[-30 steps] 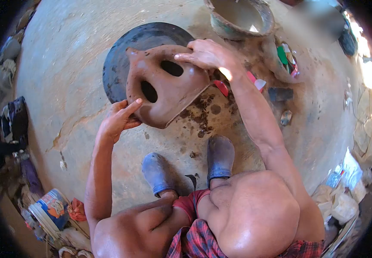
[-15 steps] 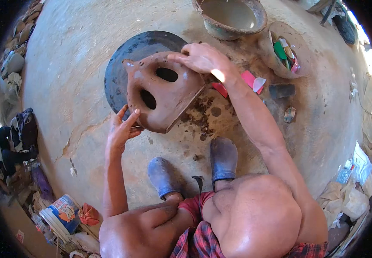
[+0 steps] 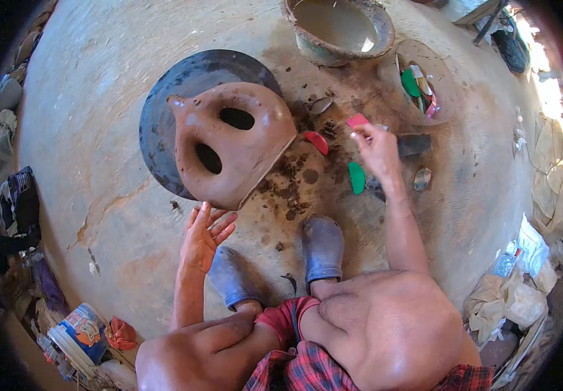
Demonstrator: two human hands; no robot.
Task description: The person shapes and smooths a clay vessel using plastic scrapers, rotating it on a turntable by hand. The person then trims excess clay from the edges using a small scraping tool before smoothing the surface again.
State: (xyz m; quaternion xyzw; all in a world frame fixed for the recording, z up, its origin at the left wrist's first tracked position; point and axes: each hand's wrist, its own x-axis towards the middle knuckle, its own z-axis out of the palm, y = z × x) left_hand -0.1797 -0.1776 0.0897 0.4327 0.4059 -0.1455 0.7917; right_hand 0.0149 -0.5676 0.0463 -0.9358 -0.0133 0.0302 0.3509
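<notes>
A brown clay piece [image 3: 245, 153] with two oval holes and a small pointed nub rests on a dark round disc [image 3: 158, 140]; its lower right part extends past the disc's edge. Just below that edge is my left hand [image 3: 202, 241], open with fingers spread and holding nothing visible. My right hand [image 3: 380, 153] is at the right, fingers curled together in a pinch over a flat pink piece [image 3: 358, 120]. Whether they grip it or something smaller is hidden. Nearby on the floor lie a curved red piece [image 3: 317, 142] and a green oval piece [image 3: 356, 177].
A basin [image 3: 304, 45] of cloudy water stands at the top. Beside it, a shallow bowl [image 3: 441, 107] holds several colored scraps. A dark rectangular block [image 3: 415, 144] lies past my right hand. Clay crumbs [image 3: 288, 176] dot the floor. A bucket [image 3: 83, 332] stands lower left.
My right hand has left the top of the clay piece and moved right to the pink piece. My left hand has come off its lower edge and opened. The green piece has come into view.
</notes>
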